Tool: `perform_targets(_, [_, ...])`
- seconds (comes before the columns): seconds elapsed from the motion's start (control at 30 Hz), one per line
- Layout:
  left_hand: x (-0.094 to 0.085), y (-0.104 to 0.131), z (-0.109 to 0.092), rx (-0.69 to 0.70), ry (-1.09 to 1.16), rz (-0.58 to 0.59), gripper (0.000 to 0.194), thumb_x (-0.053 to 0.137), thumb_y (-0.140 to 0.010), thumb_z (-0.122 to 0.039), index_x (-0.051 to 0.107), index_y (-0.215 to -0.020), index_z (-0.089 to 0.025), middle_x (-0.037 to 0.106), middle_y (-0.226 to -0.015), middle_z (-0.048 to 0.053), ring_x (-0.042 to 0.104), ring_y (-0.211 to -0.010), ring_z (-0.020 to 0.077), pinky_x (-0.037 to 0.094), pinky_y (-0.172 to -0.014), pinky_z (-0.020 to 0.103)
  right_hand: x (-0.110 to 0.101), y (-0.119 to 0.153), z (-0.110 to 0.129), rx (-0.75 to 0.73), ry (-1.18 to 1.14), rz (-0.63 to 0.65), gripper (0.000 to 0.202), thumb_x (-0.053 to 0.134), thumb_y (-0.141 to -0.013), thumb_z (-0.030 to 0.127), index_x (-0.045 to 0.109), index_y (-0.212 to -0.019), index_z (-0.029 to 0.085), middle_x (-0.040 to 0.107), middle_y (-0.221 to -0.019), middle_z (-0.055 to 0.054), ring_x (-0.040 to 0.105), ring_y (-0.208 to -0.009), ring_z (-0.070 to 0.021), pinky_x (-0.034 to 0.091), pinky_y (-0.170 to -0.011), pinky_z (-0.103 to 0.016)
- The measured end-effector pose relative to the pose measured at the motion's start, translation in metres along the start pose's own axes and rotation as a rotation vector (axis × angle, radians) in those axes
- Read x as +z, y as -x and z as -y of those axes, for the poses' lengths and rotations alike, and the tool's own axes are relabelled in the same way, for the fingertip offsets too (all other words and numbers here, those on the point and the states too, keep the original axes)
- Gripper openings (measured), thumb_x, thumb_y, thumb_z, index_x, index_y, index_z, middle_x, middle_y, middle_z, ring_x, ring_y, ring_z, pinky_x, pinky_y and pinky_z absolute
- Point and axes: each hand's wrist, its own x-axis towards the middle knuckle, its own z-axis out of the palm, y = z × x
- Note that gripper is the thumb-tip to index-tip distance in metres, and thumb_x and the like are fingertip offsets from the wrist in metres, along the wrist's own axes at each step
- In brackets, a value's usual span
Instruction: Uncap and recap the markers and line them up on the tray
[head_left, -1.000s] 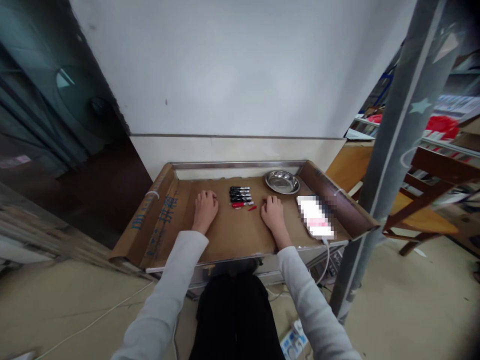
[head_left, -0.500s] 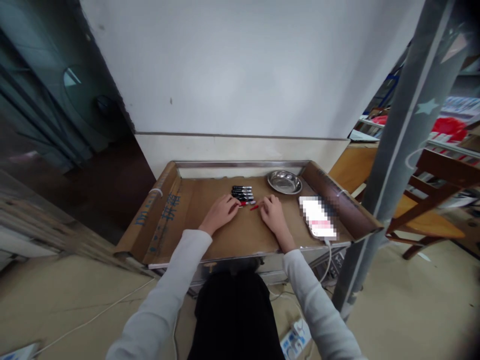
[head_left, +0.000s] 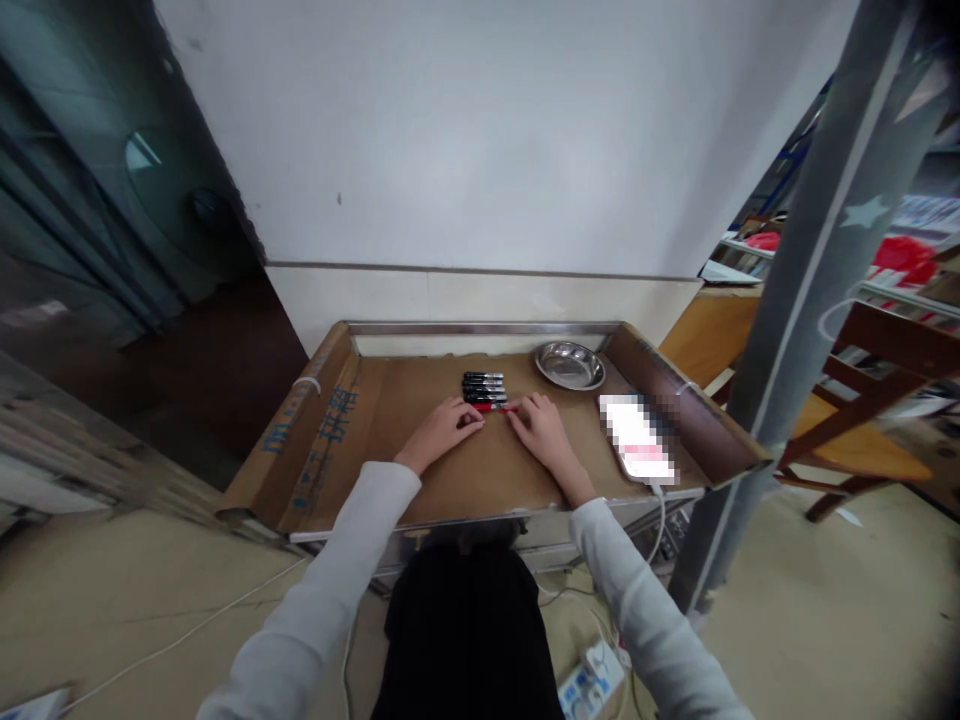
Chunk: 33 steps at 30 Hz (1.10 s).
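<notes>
A red marker (head_left: 493,407) lies crosswise on the brown cardboard, just in front of a row of several black markers (head_left: 484,386). My left hand (head_left: 448,430) is closed at the marker's left end, its fingers curled and partly hiding that end. At the right end my right hand (head_left: 540,428) pinches the marker with thumb and fingertips. Both forearms rest low over the tray's near edge.
A round steel bowl (head_left: 570,366) stands behind my right hand. To the right lies a phone (head_left: 637,438) with a white cable. Folded cardboard walls (head_left: 289,425) flank the tray; a metal post (head_left: 795,300) rises at right.
The red piece in my right hand has moved left and now meets the red marker at my left hand; a gap lay between them before. My hands are closer together.
</notes>
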Motion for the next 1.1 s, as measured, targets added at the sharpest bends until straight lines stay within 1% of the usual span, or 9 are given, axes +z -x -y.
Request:
perform_targets(0.07, [0.001,-0.004,-0.002,0.029,-0.023,-0.023,0.016,0.051,-0.085,-0.034,0.062,-0.088,-0.022,0.057,-0.086,0.002,0.054,-0.085,0.0164,0.044,-0.079,0.030,0.000,-0.011,-0.001,-0.026,-0.033,-0.041,0.021,0.039,-0.091,0.026,0.057,-0.098,0.019,0.059,-0.093,-0.006,0.051,-0.089,-0.0196,0.038,-0.079,-0.031])
perform_targets(0.2, [0.005,-0.020,-0.006,0.040,-0.055,-0.201,0.017,0.046,-0.089,-0.030,0.059,-0.094,-0.021,0.058,-0.095,0.003,0.052,-0.094,0.0168,0.042,-0.087,0.032,0.005,-0.032,0.003,-0.068,-0.123,-0.124,0.022,0.035,-0.092,0.024,0.055,-0.101,0.018,0.060,-0.097,-0.008,0.052,-0.092,-0.0196,0.039,-0.083,-0.031])
perform_targets(0.27, [0.007,-0.029,-0.006,0.025,-0.056,-0.273,0.016,0.045,-0.089,-0.029,0.057,-0.095,-0.020,0.058,-0.095,0.004,0.052,-0.094,0.0167,0.043,-0.086,0.032,0.007,-0.035,0.005,-0.076,-0.170,-0.158,0.022,0.035,-0.092,0.024,0.055,-0.101,0.018,0.060,-0.097,-0.008,0.053,-0.093,-0.0188,0.040,-0.084,-0.031])
perform_targets(0.37, [0.009,-0.036,-0.004,0.012,-0.048,-0.318,0.016,0.045,-0.090,-0.030,0.056,-0.095,-0.020,0.058,-0.093,0.004,0.053,-0.092,0.0164,0.044,-0.085,0.031,0.009,-0.033,0.008,-0.086,-0.208,-0.178,0.022,0.036,-0.092,0.024,0.055,-0.101,0.019,0.060,-0.097,-0.007,0.053,-0.093,-0.0180,0.041,-0.086,-0.031])
perform_targets(0.5, [0.009,-0.034,-0.003,0.020,-0.045,-0.321,0.016,0.043,-0.090,-0.030,0.055,-0.096,-0.020,0.058,-0.093,0.004,0.054,-0.091,0.0155,0.045,-0.084,0.030,0.008,-0.028,0.008,-0.090,-0.252,-0.164,0.021,0.037,-0.092,0.024,0.055,-0.100,0.020,0.060,-0.096,-0.007,0.054,-0.094,-0.0186,0.042,-0.086,-0.032])
perform_targets(0.63, [0.006,-0.031,-0.005,0.024,-0.065,-0.312,0.018,0.041,-0.091,-0.030,0.055,-0.097,-0.020,0.057,-0.096,0.004,0.054,-0.094,0.0158,0.045,-0.086,0.031,0.008,-0.028,0.008,-0.097,-0.296,-0.145,0.021,0.037,-0.091,0.023,0.055,-0.101,0.021,0.060,-0.097,-0.007,0.055,-0.095,-0.0178,0.043,-0.086,-0.032])
perform_targets(0.8, [0.000,-0.029,-0.005,0.082,-0.072,-0.261,0.021,0.038,-0.092,-0.029,0.056,-0.097,-0.020,0.056,-0.097,0.004,0.054,-0.095,0.0154,0.043,-0.089,0.031,0.008,-0.028,0.007,-0.144,-0.335,-0.148,0.020,0.036,-0.091,0.022,0.054,-0.101,0.021,0.060,-0.096,-0.006,0.055,-0.095,-0.0161,0.044,-0.086,-0.029])
perform_targets(0.97, [0.001,-0.027,-0.006,0.129,-0.055,-0.231,0.020,0.039,-0.092,-0.028,0.056,-0.099,-0.021,0.058,-0.098,0.004,0.055,-0.095,0.0152,0.044,-0.089,0.031,0.009,-0.028,0.009,-0.133,-0.356,-0.104,0.020,0.038,-0.091,0.024,0.055,-0.102,0.021,0.060,-0.098,-0.007,0.056,-0.096,-0.0176,0.044,-0.087,-0.032])
perform_targets(1.1, [0.005,-0.028,-0.006,0.079,0.052,-0.237,0.016,0.043,-0.090,-0.029,0.052,-0.100,-0.021,0.060,-0.094,0.002,0.057,-0.091,0.0137,0.046,-0.084,0.029,0.010,-0.028,0.011,-0.172,-0.345,-0.061,0.021,0.040,-0.091,0.024,0.056,-0.105,0.022,0.060,-0.100,-0.006,0.057,-0.096,-0.0171,0.046,-0.086,-0.031])
